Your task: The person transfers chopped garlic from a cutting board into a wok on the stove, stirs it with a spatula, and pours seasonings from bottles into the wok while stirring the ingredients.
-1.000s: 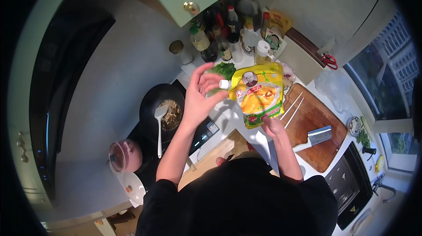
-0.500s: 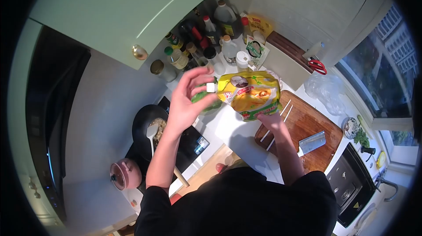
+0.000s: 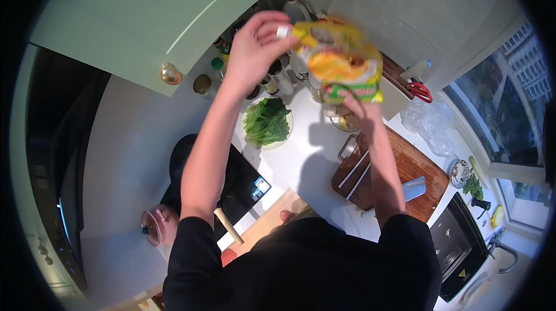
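Note:
A yellow spouted pouch (image 3: 341,65) with a white cap and a green band is held up over the back of the counter, blurred by motion. My right hand (image 3: 364,113) grips its lower edge. At the spout end, my left hand (image 3: 255,50) has its fingers and thumb curled round the white cap (image 3: 282,32). Below the hands, a plate of green leafy vegetables (image 3: 266,123) rests on the white counter. To its right lies a wooden cutting board (image 3: 425,166) with white chopsticks (image 3: 354,178) and a cleaver (image 3: 413,188), partly hidden by my right forearm.
Several bottles and jars crowd the back corner, including a dark-lidded jar (image 3: 202,85). A black wok (image 3: 182,157) and a pink pot (image 3: 160,225) are on the left. A sink (image 3: 463,253) lies at the right. The green cabinet (image 3: 133,21) overhangs the upper left.
Both hands have raised the pouch up and away, toward the back bottles. My left fingers have drawn in around the cap. The plate of greens now shows fully.

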A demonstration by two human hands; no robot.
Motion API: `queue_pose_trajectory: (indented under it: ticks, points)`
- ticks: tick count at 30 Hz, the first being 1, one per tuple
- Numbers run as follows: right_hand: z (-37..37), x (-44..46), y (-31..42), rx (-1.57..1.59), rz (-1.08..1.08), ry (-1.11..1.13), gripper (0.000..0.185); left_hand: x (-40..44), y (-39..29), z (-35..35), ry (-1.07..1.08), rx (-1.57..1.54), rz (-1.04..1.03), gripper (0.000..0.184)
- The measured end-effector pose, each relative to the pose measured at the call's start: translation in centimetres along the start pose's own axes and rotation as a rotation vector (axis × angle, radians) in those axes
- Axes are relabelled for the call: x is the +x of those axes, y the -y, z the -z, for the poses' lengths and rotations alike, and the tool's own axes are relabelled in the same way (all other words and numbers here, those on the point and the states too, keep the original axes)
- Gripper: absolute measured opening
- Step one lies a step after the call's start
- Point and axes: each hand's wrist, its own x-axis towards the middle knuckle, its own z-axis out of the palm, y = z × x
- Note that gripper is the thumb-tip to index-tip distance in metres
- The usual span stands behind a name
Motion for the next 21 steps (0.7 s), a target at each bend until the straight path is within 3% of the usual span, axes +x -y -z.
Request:
queue_pose_trajectory:
  ticks: [2,3,5,8,11,13,15,16,19,20,21]
  points:
    - [-0.2,1.4,3.6,-0.073,0.248,-0.068,0.09,3.0,0.0,-0.3,-0.017,0.01,-0.073,0.039]
    - [-0.1,1.9,5.7,-0.074,0.543,0.027,0.094,4.3,0.3,-0.2,0.003,0.004,-0.115,0.039]
    - [1.1,2.6,8.8,-0.397,0.709,-0.025,0.09,6.0,1.2,-0.4,0.023,0.045,-0.169,0.039]
    - [-2.2,3.0,13.5,-1.062,0.685,-0.056,0.076,7.8,3.1,-1.4,0.039,0.024,-0.165,0.041]
    - [-3.0,9.1,11.0,-0.95,0.471,0.002,0.05,10.5,6.0,-1.6,-0.016,0.086,-0.241,0.043]
    - [-3.2,12.5,8.4,-1.135,0.638,-0.111,0.03,11.9,6.9,-1.0,-0.013,0.092,-0.243,0.046]
    - [-4.1,14.3,6.9,-1.15,0.63,-0.152,0.025,12.9,8.6,-0.1,-0.042,0.099,-0.259,0.049]
    - [-4.4,15.1,5.9,-1.156,0.619,-0.169,0.022,13.2,9.6,1.0,-0.109,0.477,-0.22,0.056]
    - [-3.7,19.0,0.8,-1.157,0.687,-0.19,0.024,12.9,12.1,4.1,-0.261,0.414,-0.064,0.056]
    - [-3.6,19.9,-0.5,-1.138,0.609,-0.196,0.024,12.6,13.5,5.7,-0.285,0.297,-0.066,0.044]
    - [-3.3,20.8,-1.7,-1.114,0.582,-0.181,0.026,12.3,14.6,7.9,-0.319,0.408,-0.09,0.04]
